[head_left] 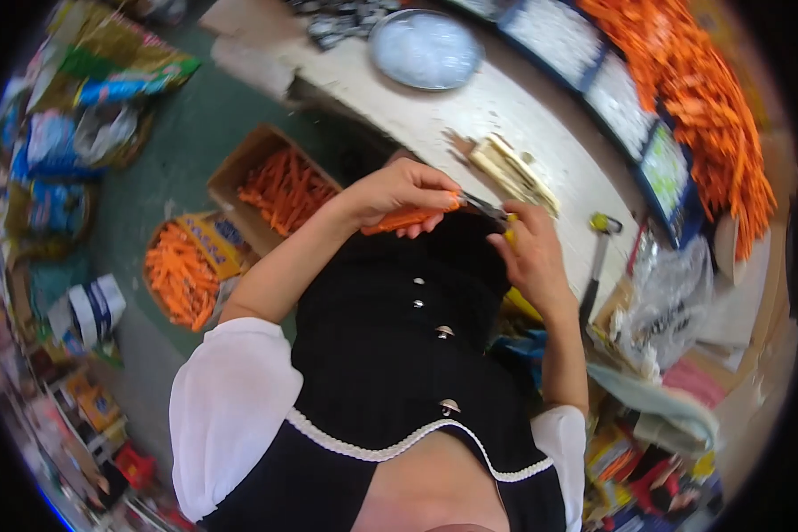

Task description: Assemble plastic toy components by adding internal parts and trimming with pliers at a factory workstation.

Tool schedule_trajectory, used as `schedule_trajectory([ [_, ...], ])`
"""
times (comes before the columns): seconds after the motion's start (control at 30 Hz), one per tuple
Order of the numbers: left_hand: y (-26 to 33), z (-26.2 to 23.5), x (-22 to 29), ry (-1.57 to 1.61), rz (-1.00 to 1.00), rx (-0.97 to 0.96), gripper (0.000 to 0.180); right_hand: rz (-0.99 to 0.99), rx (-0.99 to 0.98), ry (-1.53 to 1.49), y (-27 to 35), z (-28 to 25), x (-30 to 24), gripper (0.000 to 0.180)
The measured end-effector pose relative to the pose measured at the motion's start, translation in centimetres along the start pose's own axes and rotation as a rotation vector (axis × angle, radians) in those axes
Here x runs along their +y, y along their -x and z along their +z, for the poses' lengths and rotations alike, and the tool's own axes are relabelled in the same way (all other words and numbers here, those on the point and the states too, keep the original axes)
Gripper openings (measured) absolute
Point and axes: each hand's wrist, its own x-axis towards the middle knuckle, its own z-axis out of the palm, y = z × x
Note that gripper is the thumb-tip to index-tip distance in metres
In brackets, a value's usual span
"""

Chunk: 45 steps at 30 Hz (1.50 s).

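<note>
My left hand (408,193) is closed around a slim orange plastic piece (397,218), held just above my lap. One end of that piece sticks out past my thumb and fingertips. In my right hand (534,253) is a pair of pliers (482,207) with yellow handles. Their dark metal jaws point left and meet the end of the orange piece at my left fingertips. Whether the jaws grip it I cannot tell. A cream-coloured block or fixture (512,173) lies on the white table (417,120) just beyond my hands.
A hammer (601,244) lies at the table's right. Farther back are a round metal dish (426,50), blue trays of small clear parts (554,40) and a heap of orange pieces (683,71). On the floor to the left stand a cardboard box (229,186) and a sack (215,238) of orange pieces.
</note>
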Motion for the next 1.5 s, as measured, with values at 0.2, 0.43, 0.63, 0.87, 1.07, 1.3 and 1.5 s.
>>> schedule_trajectory([
  [0.2, 3.1, -11.8, -9.2, -1.231, 0.178, 0.86, 0.032, 0.236, 0.09, 0.079, 2.1, -1.2, 1.2, 0.016],
  [0.43, 9.8, -29.0, -24.1, -1.153, -0.476, 0.789, 0.031, 0.46, 0.191, 0.223, 5.7, -3.1, 3.4, 0.022],
  [0.63, 11.4, -30.9, -25.4, -0.171, -0.582, 1.221, 0.031, 0.784, 0.26, 0.454, 13.1, -3.7, 7.9, 0.027],
  [0.87, 10.8, -40.1, -25.5, -0.891, -0.35, 1.256, 0.038, 0.995, 0.204, 0.618, 17.6, -3.8, 12.6, 0.05],
  [1.07, 9.1, -44.6, -28.8, -0.963, -0.412, 1.098, 0.071, 0.98, 0.134, 0.73, 18.3, -4.2, 13.4, 0.047],
  [1.3, 3.7, -35.2, -32.4, -1.019, -0.636, 1.021, 0.056, 1.078, 0.082, 0.772, 17.6, -4.1, 12.1, 0.043],
  [1.5, 2.6, -31.8, -36.0, -1.146, -0.561, 0.724, 0.036, 1.107, 0.038, 0.744, 16.7, -3.8, 12.1, 0.04],
])
